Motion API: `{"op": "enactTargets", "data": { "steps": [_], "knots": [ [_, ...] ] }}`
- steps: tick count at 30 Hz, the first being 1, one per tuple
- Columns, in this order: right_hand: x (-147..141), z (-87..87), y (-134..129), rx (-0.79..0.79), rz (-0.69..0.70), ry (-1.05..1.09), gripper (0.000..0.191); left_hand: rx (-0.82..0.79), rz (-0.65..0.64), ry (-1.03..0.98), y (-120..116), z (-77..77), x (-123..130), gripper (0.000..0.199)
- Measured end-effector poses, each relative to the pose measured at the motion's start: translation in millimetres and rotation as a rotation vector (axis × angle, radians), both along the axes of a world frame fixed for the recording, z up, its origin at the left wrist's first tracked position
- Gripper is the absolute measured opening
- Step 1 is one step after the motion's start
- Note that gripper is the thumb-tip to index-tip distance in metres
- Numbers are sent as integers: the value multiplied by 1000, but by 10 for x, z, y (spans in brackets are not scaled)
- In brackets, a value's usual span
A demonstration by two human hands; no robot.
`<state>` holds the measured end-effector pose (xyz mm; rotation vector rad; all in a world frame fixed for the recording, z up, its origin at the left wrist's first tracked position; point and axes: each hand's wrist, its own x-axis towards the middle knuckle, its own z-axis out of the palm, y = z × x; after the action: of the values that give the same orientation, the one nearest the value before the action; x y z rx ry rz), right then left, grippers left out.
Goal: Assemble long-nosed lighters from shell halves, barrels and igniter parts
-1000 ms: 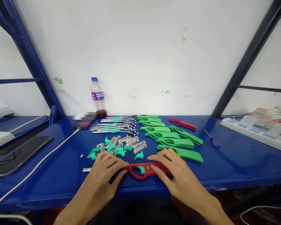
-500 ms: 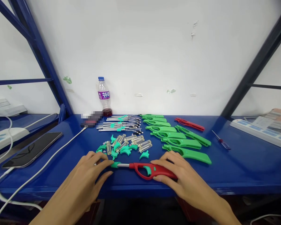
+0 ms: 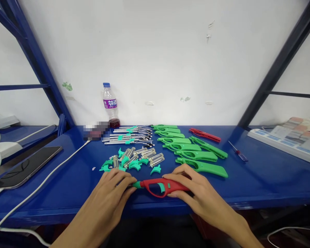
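A red long-neck lighter (image 3: 155, 186) lies level between my hands over the front of the blue table. My right hand (image 3: 192, 184) is closed round its handle end. Teal parts show in the trigger opening and on the body. With thumb and fingers, my left hand (image 3: 119, 189) pinches the green collar (image 3: 136, 185), which meets the red body's front end. Most of the metal tube is hidden by my left hand. Just beyond my hands lie several teal triggers (image 3: 155, 169) and clear fuel tanks (image 3: 156, 159).
Several green lighter shells (image 3: 206, 167) and a red shell (image 3: 204, 135) lie right of centre. Metal tubes with wires (image 3: 129, 137) lie farther back, near a bottle (image 3: 110, 105). A screwdriver (image 3: 238, 151) and power strip (image 3: 284, 143) are right; a phone (image 3: 26, 165) and cable (image 3: 54, 172) are left.
My left hand has moved right with the green collar, along the metal tube up to the red body. My right hand keeps its hold. The whole view has shifted slightly.
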<state>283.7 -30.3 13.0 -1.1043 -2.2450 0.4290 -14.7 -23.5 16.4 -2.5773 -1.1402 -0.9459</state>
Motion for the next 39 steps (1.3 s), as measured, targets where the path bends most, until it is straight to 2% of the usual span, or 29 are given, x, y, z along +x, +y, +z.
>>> {"op": "enactTargets", "data": {
  "steps": [3, 7, 14, 19, 24, 28, 32, 36, 39],
  "knots": [
    [27, -18, 4, 8, 9, 49, 33, 59, 1, 9, -12, 30, 42, 13],
    [50, -33, -3, 12, 19, 103, 36, 121, -30, 51, -38, 53, 98, 22],
    [53, -48, -7, 31, 20, 143, 40, 232, -21, 71, -39, -72, 173, 24],
    [63, -29, -2, -26, 21, 168, 40, 365, -95, -22, -45, -61, 181, 23],
    [81, 3, 0, -82, 57, 186, 37, 495, -59, 50, -116, -36, 197, 22],
    [59, 11, -7, -90, 53, 187, 37, 472, -63, 35, -105, -47, 200, 20],
    [17, 31, -15, -84, -16, 226, 36, 402, -71, 20, -36, -83, 185, 21],
    [47, 96, -6, -128, -13, 385, 27, 345, -70, -50, 11, -130, 158, 26],
    [107, 148, 7, -216, 2, 529, 19, 321, -50, -145, 19, -145, 144, 23]
  ]
}}
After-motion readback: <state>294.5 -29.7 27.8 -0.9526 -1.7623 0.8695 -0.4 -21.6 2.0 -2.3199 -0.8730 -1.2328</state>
